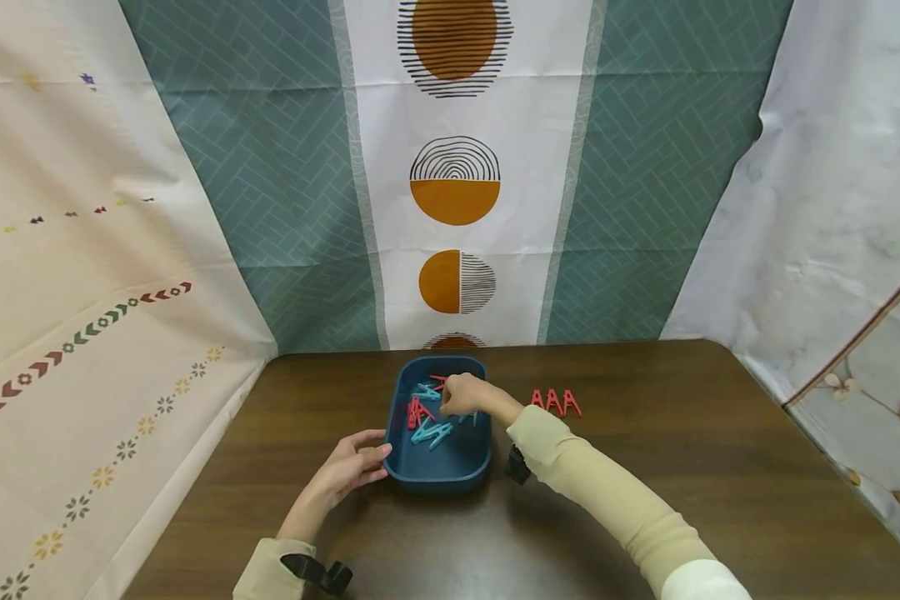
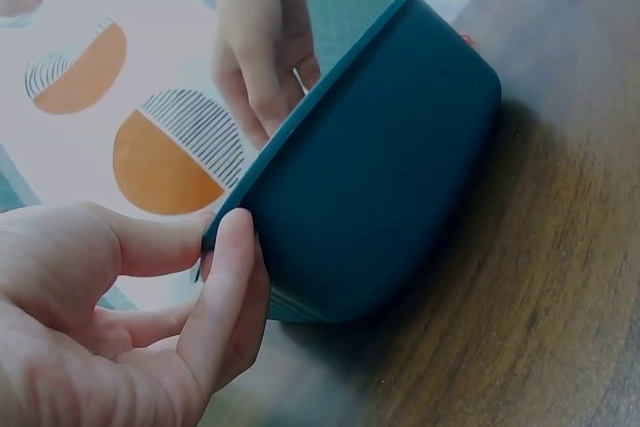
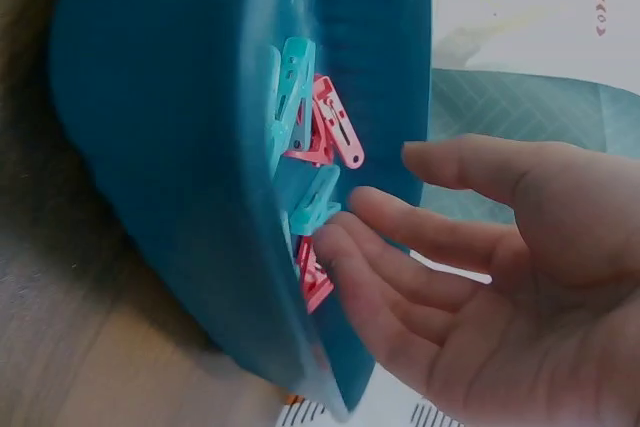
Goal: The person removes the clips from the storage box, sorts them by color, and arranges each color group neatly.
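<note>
Cream sleeves (image 1: 607, 492), black wrist straps (image 1: 318, 573)

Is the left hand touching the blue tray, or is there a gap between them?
Touching. The left wrist view shows the left hand with thumb and fingertip pressed against the rim corner of the blue tray, no gap between them.

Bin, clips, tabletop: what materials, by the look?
Blue bin: likely moulded plastic, matte, with rounded seamless corners. Clothespins: probably plastic, in uniform glossy teal and pink. Table: dark wood or wood-look laminate with visible grain; which one is unclear.
</note>
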Action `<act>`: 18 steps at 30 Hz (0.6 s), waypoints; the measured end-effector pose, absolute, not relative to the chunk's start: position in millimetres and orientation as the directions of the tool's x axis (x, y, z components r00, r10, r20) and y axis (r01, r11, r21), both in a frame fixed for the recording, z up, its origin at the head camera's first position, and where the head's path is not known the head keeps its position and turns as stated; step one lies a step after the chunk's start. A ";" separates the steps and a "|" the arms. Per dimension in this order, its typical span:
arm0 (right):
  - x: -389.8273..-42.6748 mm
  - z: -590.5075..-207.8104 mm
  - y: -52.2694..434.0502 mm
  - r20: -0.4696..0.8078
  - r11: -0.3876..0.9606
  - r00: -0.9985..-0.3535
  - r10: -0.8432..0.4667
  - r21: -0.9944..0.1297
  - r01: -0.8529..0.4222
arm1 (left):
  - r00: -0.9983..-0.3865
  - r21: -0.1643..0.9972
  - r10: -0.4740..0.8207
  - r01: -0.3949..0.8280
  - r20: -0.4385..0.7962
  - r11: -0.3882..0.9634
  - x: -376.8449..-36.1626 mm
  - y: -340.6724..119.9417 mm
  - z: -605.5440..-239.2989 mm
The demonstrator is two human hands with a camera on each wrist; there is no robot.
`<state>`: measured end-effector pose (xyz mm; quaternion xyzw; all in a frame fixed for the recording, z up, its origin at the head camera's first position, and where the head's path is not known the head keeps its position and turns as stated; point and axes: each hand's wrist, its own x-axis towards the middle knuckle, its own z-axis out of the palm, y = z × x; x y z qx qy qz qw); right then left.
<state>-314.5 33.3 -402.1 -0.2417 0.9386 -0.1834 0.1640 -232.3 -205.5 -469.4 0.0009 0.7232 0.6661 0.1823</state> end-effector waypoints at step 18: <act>-320.8 -423.1 -36.5 -0.342 0.911 -0.863 -0.372 -0.311 -0.269 | -0.931 0.961 0.250 -0.232 -0.265 0.153 -231.0 -208.3 -464.3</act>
